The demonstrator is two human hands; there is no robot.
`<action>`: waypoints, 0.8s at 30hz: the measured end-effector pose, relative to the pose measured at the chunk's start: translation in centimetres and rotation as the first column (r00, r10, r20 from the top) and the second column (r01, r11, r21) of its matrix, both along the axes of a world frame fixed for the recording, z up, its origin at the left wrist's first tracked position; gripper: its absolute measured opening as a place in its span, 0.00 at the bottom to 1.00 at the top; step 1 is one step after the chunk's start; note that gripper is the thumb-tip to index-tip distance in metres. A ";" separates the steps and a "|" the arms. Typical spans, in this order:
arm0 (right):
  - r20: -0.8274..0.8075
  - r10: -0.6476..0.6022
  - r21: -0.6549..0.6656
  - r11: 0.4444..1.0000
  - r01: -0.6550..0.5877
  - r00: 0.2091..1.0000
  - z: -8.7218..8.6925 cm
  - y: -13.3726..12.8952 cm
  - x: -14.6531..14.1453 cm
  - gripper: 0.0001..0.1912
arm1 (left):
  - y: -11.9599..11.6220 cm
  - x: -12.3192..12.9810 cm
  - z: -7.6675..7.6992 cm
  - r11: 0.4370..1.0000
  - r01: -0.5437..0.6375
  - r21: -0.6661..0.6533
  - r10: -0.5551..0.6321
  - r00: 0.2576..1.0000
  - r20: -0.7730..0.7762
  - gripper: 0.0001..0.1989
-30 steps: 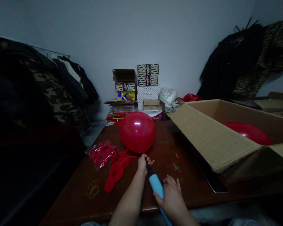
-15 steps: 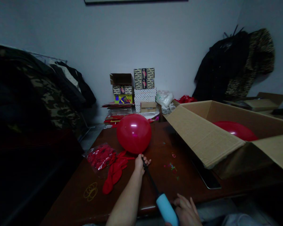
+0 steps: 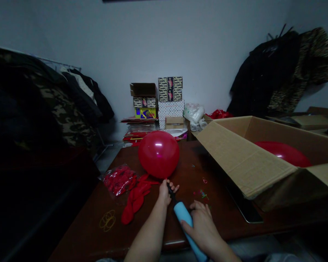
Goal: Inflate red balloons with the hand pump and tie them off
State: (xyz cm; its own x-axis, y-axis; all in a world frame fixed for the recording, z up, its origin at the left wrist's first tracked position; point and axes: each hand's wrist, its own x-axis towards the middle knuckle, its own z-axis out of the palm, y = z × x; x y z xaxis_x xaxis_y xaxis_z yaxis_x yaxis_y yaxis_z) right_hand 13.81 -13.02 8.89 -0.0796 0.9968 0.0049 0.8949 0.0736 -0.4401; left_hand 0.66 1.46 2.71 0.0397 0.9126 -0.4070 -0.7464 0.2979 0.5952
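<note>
Head view, red balloon [image 3: 158, 154]: inflated and round, seen over the middle of the worktop [image 3: 224, 222], its neck pointed toward the near edge.
Blue pump [image 3: 183, 214]: held on the near side of the balloon, its black nozzle end aimed at the neck; the long axis is slanted from there down to the right, and the rear is carried past the worktop's near edge.
Left hand [image 3: 167, 191]: pinched about the balloon's neck and the nozzle, some fingers loosely spread.
Right hand [image 3: 202, 220]: laid around the pump's barrel, thumb across it; how firmly it is gripped cannot be told.
Left of balloon: limp red balloons [image 3: 136, 200] and a plastic bag [image 3: 120, 180] are seen close by.
Right of balloon: a strip of worktop, dotted with small coloured bands [image 3: 203, 195], is bounded by the open carton [image 3: 243, 156].
</note>
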 end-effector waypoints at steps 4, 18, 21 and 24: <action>0.013 -0.040 0.040 0.998 0.039 0.999 -0.9 2.4 -1.9 0.22 | 0.0 -0.1 -0.2 0.999 0.032 0.010 -0.031 0.999 -0.016 0.09; 0.016 -0.068 0.106 0.992 0.066 0.998 -4.1 6.6 -4.8 0.22 | 0.8 -0.5 -2.9 0.992 -0.080 0.097 0.076 0.996 0.045 0.13; 0.016 -0.077 0.112 0.991 0.075 0.997 -4.5 7.6 -6.1 0.21 | 1.0 -0.6 -2.9 0.994 -0.068 0.081 0.064 0.997 0.044 0.12; 0.028 -0.088 0.141 0.987 0.083 0.996 -4.8 7.7 -6.5 0.20 | 1.2 -0.7 -3.0 0.995 -0.075 0.067 0.072 0.996 0.048 0.11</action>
